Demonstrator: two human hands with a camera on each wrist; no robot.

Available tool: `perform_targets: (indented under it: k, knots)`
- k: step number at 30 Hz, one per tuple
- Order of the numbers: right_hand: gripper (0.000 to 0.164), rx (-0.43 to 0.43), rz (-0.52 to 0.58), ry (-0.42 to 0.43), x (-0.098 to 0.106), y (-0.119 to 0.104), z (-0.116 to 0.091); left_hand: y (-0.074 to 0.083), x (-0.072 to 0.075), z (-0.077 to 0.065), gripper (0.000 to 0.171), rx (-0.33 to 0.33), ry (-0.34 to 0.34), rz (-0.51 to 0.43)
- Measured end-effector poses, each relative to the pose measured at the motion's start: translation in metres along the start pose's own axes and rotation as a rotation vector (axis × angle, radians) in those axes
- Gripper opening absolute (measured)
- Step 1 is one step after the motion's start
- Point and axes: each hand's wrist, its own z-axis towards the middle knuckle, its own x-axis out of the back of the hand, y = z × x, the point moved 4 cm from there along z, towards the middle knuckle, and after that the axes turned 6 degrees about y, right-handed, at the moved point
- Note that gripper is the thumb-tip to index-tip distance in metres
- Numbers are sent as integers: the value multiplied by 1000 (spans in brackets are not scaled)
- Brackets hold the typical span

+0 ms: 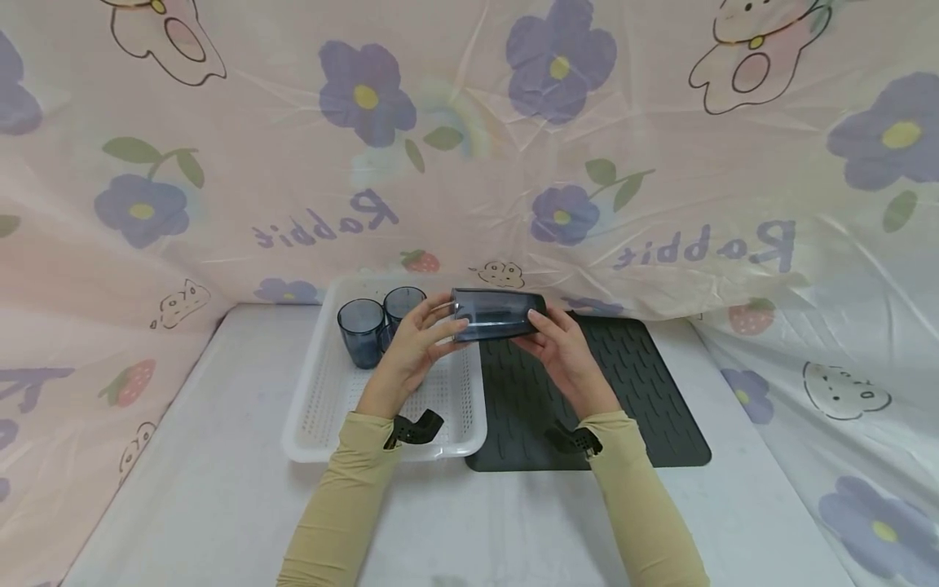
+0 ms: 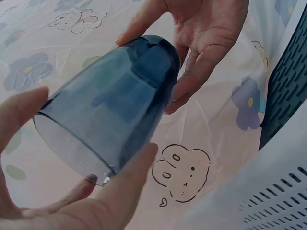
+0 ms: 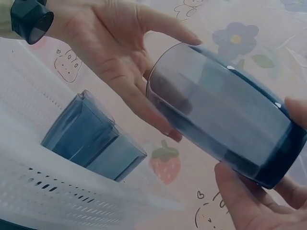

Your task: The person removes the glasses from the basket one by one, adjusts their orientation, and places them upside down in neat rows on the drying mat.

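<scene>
A blue-tinted clear drinking glass [image 1: 497,315] lies on its side in the air between both hands. My left hand [image 1: 405,359] holds it by the rim end, thumb and fingers on opposite sides. At the thick base end, my right hand [image 1: 570,363] grips it between thumb and fingers. In the left wrist view the open mouth of the glass [image 2: 110,91] faces the left palm. Two more blue glass cups, a nearer one [image 1: 361,336] and a farther one [image 1: 405,302], stand close together in the white basket [image 1: 302,436], left of the hands.
Right of the basket, and partly beside its edge, a dark ridged mat [image 1: 645,399] lies on the white table [image 1: 220,456]. Behind the table hangs a flower-and-rabbit patterned sheet [image 1: 469,179], which also runs along both sides. Dark wrist straps sit on both sleeves.
</scene>
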Motion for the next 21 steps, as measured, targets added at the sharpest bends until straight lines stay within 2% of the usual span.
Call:
perform_targets:
  k: [11,21]
  knots:
    - [23,29,51,7,1,-5,0,8,2,-5,65,12,-31,96]
    - [27,72,39,21,13,-13,-4,25,7,-15,62,-48,-141,122]
